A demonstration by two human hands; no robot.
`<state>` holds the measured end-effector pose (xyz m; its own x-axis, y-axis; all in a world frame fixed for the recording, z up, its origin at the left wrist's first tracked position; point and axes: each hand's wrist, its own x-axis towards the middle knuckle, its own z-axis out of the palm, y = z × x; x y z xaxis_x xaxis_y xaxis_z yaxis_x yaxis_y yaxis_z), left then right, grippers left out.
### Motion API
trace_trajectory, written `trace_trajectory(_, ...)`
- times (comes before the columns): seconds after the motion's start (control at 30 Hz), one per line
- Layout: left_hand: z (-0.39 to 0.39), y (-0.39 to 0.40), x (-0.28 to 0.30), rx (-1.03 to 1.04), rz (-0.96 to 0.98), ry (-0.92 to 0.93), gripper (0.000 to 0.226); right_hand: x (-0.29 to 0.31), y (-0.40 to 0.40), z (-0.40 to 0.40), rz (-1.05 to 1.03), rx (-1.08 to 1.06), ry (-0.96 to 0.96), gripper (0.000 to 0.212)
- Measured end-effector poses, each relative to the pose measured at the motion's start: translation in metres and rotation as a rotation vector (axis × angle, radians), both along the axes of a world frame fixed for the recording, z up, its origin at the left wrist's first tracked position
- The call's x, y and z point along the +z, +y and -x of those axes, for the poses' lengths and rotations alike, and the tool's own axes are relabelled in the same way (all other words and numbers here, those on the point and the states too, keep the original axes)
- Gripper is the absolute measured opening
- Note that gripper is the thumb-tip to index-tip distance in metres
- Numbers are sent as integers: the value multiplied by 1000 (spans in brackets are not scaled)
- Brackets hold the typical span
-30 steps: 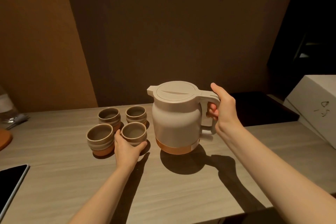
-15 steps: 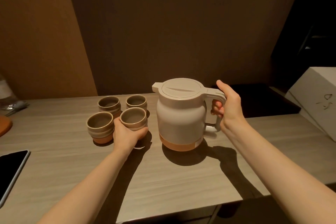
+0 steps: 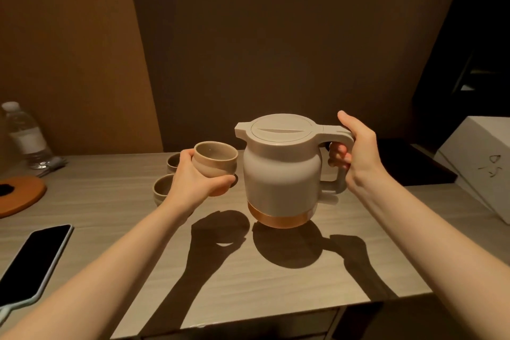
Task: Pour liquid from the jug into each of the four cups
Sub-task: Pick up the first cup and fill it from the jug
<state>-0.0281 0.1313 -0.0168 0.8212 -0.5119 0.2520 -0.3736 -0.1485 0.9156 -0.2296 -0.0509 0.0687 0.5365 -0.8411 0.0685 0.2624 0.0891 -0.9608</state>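
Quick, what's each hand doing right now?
Left hand: closed, holding a cup.
Right hand: closed on the jug handle.

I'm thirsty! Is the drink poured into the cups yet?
Not yet. Done: the left hand has a cup lifted, and the right hand holds the jug by its handle, off the table. The jug is upright beside the cup, lid on, nothing pouring; the held cup looks empty. All four cups are left to fill.
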Motion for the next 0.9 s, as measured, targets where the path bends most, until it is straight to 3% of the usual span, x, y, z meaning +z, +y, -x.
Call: trace_trajectory(0.9,6,32,22,-117,16,-56,89,12,7,-8,125,171,166,52)
